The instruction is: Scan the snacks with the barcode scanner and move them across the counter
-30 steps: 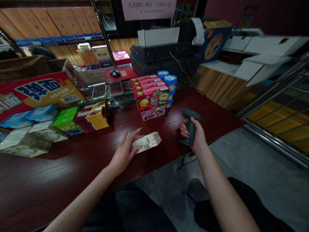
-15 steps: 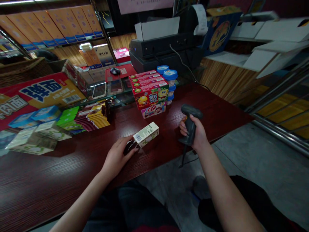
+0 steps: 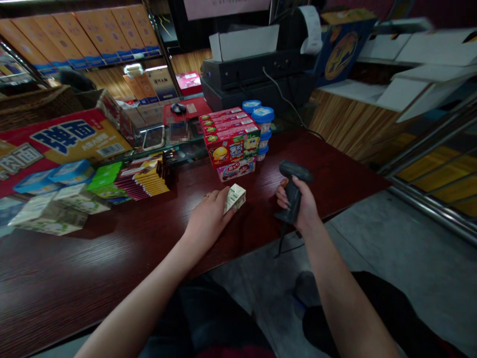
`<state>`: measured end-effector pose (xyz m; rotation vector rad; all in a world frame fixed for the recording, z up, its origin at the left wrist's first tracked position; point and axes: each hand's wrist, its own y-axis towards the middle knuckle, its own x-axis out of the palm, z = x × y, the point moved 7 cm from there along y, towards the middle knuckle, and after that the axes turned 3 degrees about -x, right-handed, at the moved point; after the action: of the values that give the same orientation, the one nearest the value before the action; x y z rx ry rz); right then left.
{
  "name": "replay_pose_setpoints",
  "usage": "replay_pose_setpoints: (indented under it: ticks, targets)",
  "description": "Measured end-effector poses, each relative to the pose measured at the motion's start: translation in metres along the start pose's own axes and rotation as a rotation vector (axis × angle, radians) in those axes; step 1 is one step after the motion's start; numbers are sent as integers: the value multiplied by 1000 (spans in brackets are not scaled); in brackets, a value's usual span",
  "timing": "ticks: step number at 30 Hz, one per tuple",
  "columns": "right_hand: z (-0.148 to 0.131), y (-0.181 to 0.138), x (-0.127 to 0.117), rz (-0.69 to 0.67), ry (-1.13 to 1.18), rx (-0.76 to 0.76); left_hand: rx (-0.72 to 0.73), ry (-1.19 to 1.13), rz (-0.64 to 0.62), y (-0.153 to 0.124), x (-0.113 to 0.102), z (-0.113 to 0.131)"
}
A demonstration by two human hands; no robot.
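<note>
My left hand (image 3: pixel 209 215) is closed over a small white-and-green drink carton (image 3: pixel 236 195) lying on its side on the dark red-brown wooden counter (image 3: pixel 122 263). Its palm hides the near part of the carton, and the far end sticks out past the fingers. In my right hand (image 3: pixel 306 206) is a dark grey barcode scanner (image 3: pixel 292 191), gripped by its handle with the head up and facing left. The scanner's cable hangs down by the counter's front edge. Beyond the carton stand stacked red snack boxes (image 3: pixel 231 134) and blue-lidded tubs (image 3: pixel 263 124).
At the left are wrapped carton packs (image 3: pixel 52 216), blue packs (image 3: pixel 70 171), a green pack (image 3: pixel 106 181) and a row of yellow packets (image 3: pixel 151 179). Behind them sit a large red-and-yellow box (image 3: pixel 67 136) and a phone (image 3: pixel 153 137). A black printer (image 3: pixel 257 74) stands at the back.
My left hand has moved forward and right, from the carton's near end to over it, covering most of it. A dark item under that hand is now hidden. The right hand holds nearly still.
</note>
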<state>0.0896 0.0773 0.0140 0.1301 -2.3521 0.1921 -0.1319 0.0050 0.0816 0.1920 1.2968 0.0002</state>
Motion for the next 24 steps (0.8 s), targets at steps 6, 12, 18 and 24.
replay_pose_setpoints:
  ticks: [6,12,18,24]
  targets:
    - [2,6,-5,8,47,0,64,-297,4,38,21,7]
    - [-7,8,-20,28,155,-62,108,-1017,182,97,85,28]
    - [-21,10,-34,48,167,-106,120,-1270,51,129,121,46]
    - [-22,22,-40,96,127,-97,119,-1048,171,127,106,49]
